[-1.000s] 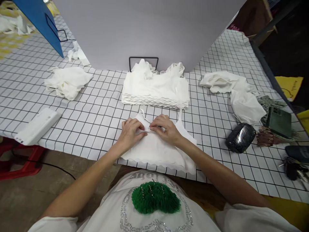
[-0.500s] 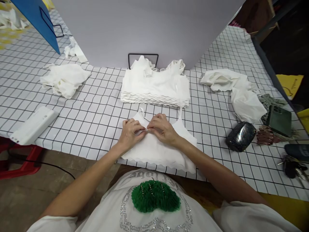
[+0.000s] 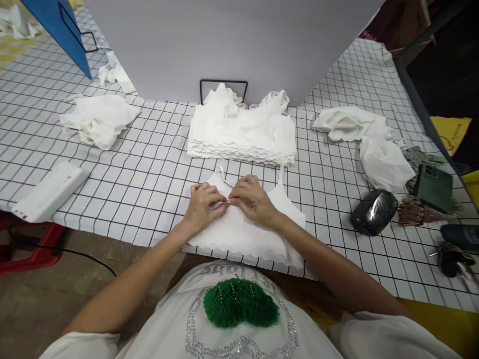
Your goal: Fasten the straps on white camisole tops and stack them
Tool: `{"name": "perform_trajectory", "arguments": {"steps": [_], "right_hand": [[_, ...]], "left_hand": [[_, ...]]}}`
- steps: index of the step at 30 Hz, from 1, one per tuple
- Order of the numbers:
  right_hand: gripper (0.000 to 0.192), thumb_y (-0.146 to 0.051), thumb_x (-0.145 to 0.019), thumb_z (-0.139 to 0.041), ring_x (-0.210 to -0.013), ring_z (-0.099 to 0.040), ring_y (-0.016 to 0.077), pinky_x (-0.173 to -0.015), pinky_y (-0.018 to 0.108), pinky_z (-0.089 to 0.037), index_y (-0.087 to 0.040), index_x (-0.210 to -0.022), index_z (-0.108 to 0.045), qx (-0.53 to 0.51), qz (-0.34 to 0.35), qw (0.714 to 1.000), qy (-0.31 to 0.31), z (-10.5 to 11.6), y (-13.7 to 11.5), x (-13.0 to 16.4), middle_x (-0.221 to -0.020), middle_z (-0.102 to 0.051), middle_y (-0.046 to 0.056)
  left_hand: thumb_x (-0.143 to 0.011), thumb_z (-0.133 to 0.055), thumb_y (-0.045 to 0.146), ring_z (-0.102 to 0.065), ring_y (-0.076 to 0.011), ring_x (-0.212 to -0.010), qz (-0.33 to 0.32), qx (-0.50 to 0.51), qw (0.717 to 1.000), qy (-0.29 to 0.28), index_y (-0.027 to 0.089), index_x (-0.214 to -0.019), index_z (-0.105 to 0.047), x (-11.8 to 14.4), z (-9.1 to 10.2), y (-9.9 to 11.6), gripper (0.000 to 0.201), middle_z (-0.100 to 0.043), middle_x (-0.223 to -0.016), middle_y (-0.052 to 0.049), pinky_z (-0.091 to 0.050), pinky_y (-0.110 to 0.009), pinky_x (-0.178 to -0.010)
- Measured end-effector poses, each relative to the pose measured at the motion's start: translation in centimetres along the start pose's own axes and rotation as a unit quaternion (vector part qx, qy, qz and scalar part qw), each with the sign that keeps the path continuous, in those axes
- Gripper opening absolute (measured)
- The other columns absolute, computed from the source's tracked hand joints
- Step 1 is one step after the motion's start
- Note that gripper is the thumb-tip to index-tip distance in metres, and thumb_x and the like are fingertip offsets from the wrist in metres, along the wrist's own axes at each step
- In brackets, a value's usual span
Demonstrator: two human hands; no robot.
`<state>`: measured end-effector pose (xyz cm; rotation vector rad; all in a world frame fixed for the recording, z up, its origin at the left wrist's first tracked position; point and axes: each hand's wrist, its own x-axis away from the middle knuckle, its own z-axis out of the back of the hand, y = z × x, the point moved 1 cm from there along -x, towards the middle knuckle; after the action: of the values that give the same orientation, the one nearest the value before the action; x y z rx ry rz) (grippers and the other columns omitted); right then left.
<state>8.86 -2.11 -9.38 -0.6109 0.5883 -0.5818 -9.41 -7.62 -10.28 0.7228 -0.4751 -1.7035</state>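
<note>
A white bralette (image 3: 258, 234) lies flat on the checked table in front of me, its scalloped hem toward my body. My left hand (image 3: 204, 204) pinches one end of its thin shoulder strap, thumb against forefinger. Fingertip to fingertip with it, my right hand (image 3: 252, 199) pinches the strap from the other side. Between them shows a small light-coloured fitting (image 3: 227, 200), too tiny to make out clearly. The other strap (image 3: 281, 174) stretches away from me, up to a neat stack of white bralettes (image 3: 243, 132).
A grey panel (image 3: 232, 45) on a black wire stand rises behind the stack. Loose white garments lie left (image 3: 101, 119) and right (image 3: 385, 154). A white power strip-like box (image 3: 52, 192) is at left; a black shiny case (image 3: 374, 212), phone (image 3: 434, 187) and keys (image 3: 452, 259) are at right.
Almost nothing differs. Both hands keep their pinch on the strap at the same place, and the view has shifted very slightly.
</note>
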Motion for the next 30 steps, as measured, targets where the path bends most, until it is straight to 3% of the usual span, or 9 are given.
{"name": "perform_trajectory", "arguments": {"steps": [6,13,16,18,22,26,30], "right_hand": [[0.017,-0.015,-0.096,-0.051,-0.095,-0.049,0.0233,-0.087,0.044,-0.034,-0.018,-0.086,-0.064,0.051,0.044,0.998,-0.017,0.5,-0.2,-0.1,-0.082,-0.066,0.005],[0.032,-0.01,-0.1,-0.039,-0.093,-0.049,0.0224,-0.104,0.062,-0.024,-0.017,-0.078,-0.062,0.154,0.087,0.975,-0.134,1.8,-0.9,-0.6,-0.076,-0.061,0.005],[0.022,-0.024,-0.098,-0.055,-0.086,-0.049,0.0206,-0.104,0.064,-0.024,-0.019,-0.08,-0.065,0.106,0.058,0.977,-0.174,3.6,-0.1,-2.7,-0.071,-0.058,0.002],[0.024,-0.037,-0.094,-0.064,-0.08,-0.049,0.0192,-0.103,0.063,-0.026,-0.02,-0.076,-0.066,0.074,0.026,0.98,-0.181,5.1,0.7,-5.0,-0.069,-0.054,0.0],[0.042,-0.044,-0.099,-0.052,-0.082,-0.046,0.0199,-0.102,0.06,-0.029,-0.02,-0.064,-0.058,0.067,0.005,0.986,-0.15,7.2,1.6,-10.1,-0.063,-0.045,0.0],[0.039,-0.037,-0.101,-0.048,-0.087,-0.043,0.0213,-0.102,0.061,-0.028,-0.02,-0.067,-0.058,0.085,0.007,0.988,-0.132,6.5,2.0,-13.4,-0.066,-0.046,0.001],[0.031,-0.031,-0.101,-0.048,-0.09,-0.043,0.0225,-0.105,0.066,-0.021,-0.019,-0.074,-0.06,0.107,0.01,0.984,-0.142,4.6,2.9,-14.4,-0.067,-0.053,0.002]], "left_hand": [[-0.084,-0.073,0.024,-0.054,-0.0178,-0.075,-0.008,0.007,1.0,0.002,0.023,-0.075,-0.075,0.1,0.0,-0.1,0.01,-0.064,-0.068,0.002,-0.032,-0.039,-0.081],[-0.086,-0.072,0.028,-0.054,-0.0185,-0.076,0.008,0.023,1.0,-0.014,0.023,-0.074,-0.074,0.0,0.3,0.0,0.013,-0.064,-0.066,0.001,-0.033,-0.039,-0.083],[-0.086,-0.072,0.03,-0.056,-0.0189,-0.078,0.026,0.042,0.997,-0.057,0.023,-0.076,-0.075,-0.3,1.1,0.1,0.012,-0.068,-0.073,0.001,-0.034,-0.039,-0.084],[-0.085,-0.072,0.032,-0.058,-0.0194,-0.079,0.039,0.055,0.994,-0.085,0.023,-0.077,-0.074,-0.5,1.8,0.0,0.012,-0.071,-0.076,0.001,-0.035,-0.04,-0.085],[-0.083,-0.072,0.039,-0.062,-0.0217,-0.081,0.05,0.065,0.993,-0.088,0.023,-0.078,-0.073,-0.7,2.8,-0.6,0.017,-0.075,-0.082,-0.002,-0.037,-0.044,-0.091],[-0.083,-0.071,0.039,-0.064,-0.0224,-0.083,0.06,0.049,0.992,-0.096,0.022,-0.079,-0.072,-0.7,3.3,-1.0,0.018,-0.075,-0.084,-0.002,-0.037,-0.047,-0.094],[-0.082,-0.073,0.037,-0.062,-0.0219,-0.082,0.074,0.029,0.99,-0.112,0.021,-0.081,-0.071,-0.5,3.6,-1.0,0.016,-0.075,-0.083,-0.001,-0.034,-0.049,-0.097]]}}
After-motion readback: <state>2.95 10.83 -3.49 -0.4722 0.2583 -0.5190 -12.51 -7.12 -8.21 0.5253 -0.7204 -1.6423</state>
